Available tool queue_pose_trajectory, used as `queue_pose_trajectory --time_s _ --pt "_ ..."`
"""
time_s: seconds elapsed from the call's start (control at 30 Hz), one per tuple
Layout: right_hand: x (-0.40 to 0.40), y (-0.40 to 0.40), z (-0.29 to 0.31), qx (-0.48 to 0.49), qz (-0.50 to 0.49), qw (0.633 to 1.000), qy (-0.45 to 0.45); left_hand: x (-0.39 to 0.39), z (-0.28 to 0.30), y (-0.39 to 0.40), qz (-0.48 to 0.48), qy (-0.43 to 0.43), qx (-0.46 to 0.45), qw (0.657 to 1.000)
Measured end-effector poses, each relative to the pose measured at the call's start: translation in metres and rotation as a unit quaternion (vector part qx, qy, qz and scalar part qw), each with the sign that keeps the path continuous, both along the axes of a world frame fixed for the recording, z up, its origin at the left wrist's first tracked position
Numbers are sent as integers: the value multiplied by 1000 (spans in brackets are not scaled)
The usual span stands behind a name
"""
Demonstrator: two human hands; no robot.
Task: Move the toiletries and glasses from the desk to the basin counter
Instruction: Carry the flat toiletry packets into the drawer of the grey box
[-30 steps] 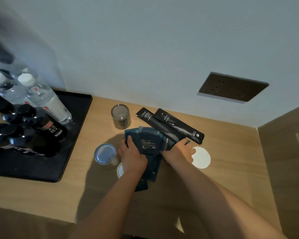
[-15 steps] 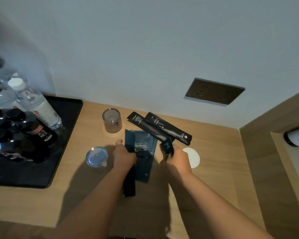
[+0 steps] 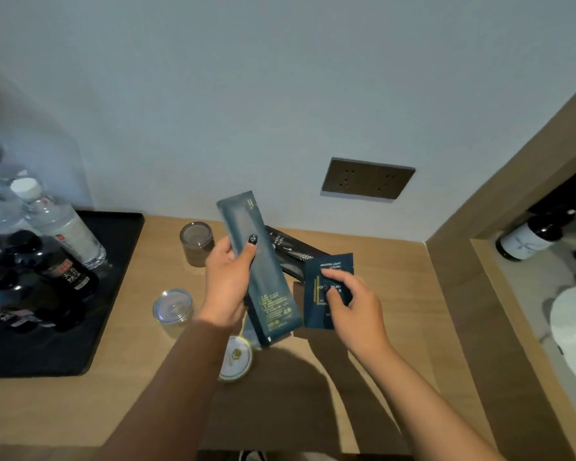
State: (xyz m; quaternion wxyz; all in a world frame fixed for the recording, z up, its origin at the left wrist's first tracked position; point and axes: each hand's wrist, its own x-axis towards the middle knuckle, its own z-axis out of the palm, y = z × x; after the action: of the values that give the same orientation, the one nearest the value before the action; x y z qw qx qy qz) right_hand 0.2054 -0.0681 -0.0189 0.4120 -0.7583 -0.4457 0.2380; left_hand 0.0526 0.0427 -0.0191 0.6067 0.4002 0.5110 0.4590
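Both packets now lifted off the light wooden desk [image 3: 363, 377]. Left hand [image 3: 228, 286] grips a long teal foil packet [image 3: 263, 277], thumb across its front. Right hand [image 3: 353, 306] pinches a small dark-blue square sachet [image 3: 316, 314]. Black toothbrush sleeves [image 3: 291, 252] lie behind; two clear glasses [image 3: 197, 242] stand left.

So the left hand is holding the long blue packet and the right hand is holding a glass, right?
Not quite. In the head view the left hand does hold the long blue packet, but the right hand pinches a small blue sachet; both glasses remain on the desk.
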Motion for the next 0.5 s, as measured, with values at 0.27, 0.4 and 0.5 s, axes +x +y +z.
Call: queue_pose_trajectory --time_s 0.27,0.4,0.5 --pt "11 -58 58 23 14 992 -120 52 62 -58 -8 -185 -47 981" --pt "23 -100 62 118 -15 981 -152 85 88 -94 -18 -240 -76 968" --pt "38 -135 63 178 -32 957 -225 109 103 -134 -59 -175 -22 983"
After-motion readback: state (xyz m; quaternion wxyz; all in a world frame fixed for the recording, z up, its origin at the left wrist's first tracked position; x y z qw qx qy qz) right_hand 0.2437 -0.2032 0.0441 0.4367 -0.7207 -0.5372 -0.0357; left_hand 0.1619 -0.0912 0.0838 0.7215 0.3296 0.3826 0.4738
